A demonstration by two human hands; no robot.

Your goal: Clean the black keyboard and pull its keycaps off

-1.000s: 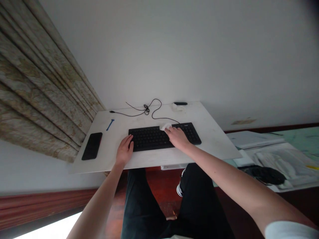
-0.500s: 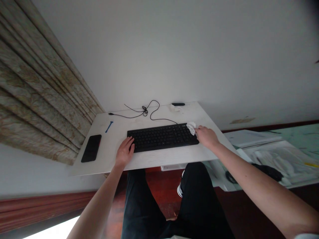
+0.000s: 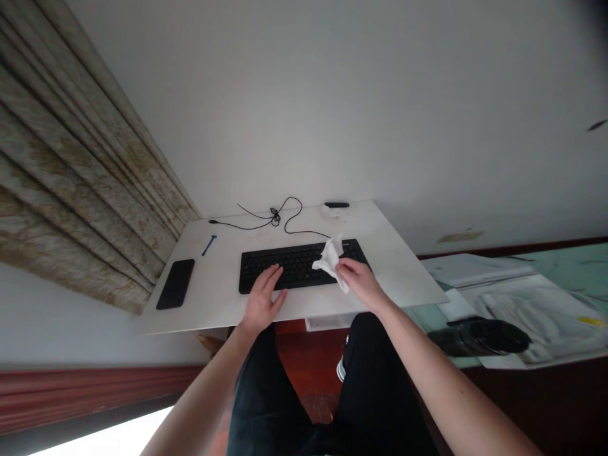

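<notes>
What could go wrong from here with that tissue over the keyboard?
The white tissue in the right hand is loosely crumpled, so it might snag on the black keyboard or shed bits between keys. The left hand rests at the keyboard's front edge and might press keys by accident.

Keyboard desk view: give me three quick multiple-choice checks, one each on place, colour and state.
1. Where is the phone?
A) left of the keyboard
B) on the keyboard
C) under the right hand

2. What colour is the keyboard?
A) white
B) blue
C) black

3. What is the right hand doing?
A) lying empty
B) holding a white tissue
C) holding the phone

1: A, the phone lies on the desk beyond the keyboard's left end.
2: C, its keys and frame show black.
3: B, the tissue is pinched in its fingers.
</notes>
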